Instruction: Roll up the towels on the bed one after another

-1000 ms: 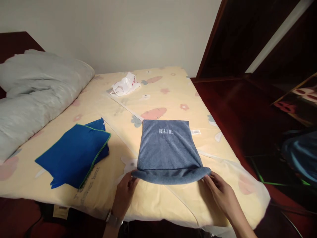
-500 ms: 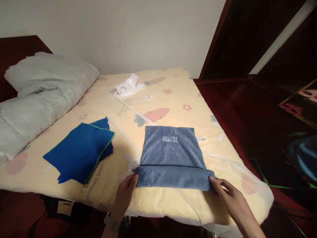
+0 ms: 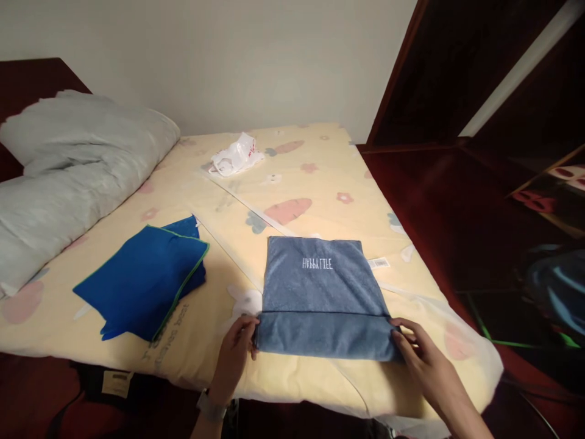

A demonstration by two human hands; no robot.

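A grey-blue towel (image 3: 320, 289) lies on the bed with its near edge folded over into a flat band; the white words "HAPPY LIFE" face away from me, upside down. My left hand (image 3: 238, 349) pinches the left end of the folded band. At the band's right end, my right hand (image 3: 423, 356) has its thumb and fingers closed on the corner. A white tag (image 3: 378, 263) sticks out from the towel's right side. To the left lie blue cloths (image 3: 144, 277), one green-edged, overlapping and apart from both hands.
The bed (image 3: 283, 381) has a yellow sheet with carrot and flower prints. A crumpled white plastic bag (image 3: 237, 155) rests near the wall. A grey quilt (image 3: 82, 152) is bunched at the left. Beyond the bed's right edge is a dark red floor (image 3: 420, 201).
The folded band now lies flatter, and its crease is pressed down. Both hands remain at its ends, with the right fingers shifted up toward the crease. The view has shifted slightly.
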